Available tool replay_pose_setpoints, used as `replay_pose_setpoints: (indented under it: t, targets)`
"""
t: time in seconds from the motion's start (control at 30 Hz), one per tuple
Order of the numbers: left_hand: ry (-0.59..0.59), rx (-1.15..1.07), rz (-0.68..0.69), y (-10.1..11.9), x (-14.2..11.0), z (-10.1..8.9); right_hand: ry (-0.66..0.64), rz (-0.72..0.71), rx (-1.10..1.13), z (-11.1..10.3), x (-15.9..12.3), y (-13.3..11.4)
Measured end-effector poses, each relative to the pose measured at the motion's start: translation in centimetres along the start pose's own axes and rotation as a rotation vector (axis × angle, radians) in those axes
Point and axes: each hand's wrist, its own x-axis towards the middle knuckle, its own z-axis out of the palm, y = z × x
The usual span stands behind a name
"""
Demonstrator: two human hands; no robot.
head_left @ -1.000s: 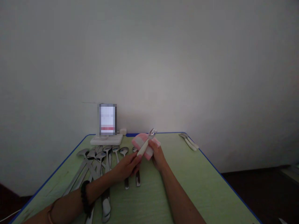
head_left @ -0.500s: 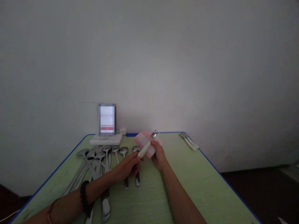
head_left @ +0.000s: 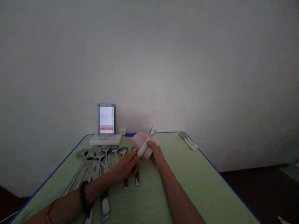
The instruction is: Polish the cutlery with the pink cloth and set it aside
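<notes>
My left hand pinches the lower end of a small white-handled fork, whose tines point up and to the right. My right hand grips a pink and white cloth folded around the fork's handle. Both hands hover just above the green table, near its middle. Under my left forearm lies a row of steel spoons and ladles.
A white base with an upright blurred card stands at the table's far edge. Two white-handled utensils lie at the far right corner. A plain wall rises behind; the table has a blue rim.
The fork and cloth shifted slightly between the hands, the tines swinging right and then back. The hands stay in the same place.
</notes>
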Motion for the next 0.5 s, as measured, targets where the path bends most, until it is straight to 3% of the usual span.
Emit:
replay_pose_setpoints:
  t: [0.5]
  targets:
    - [0.038,-0.033,-0.013,-0.6,0.16,0.01,-0.036,-0.066,-0.026,0.46,-0.28,-0.5]
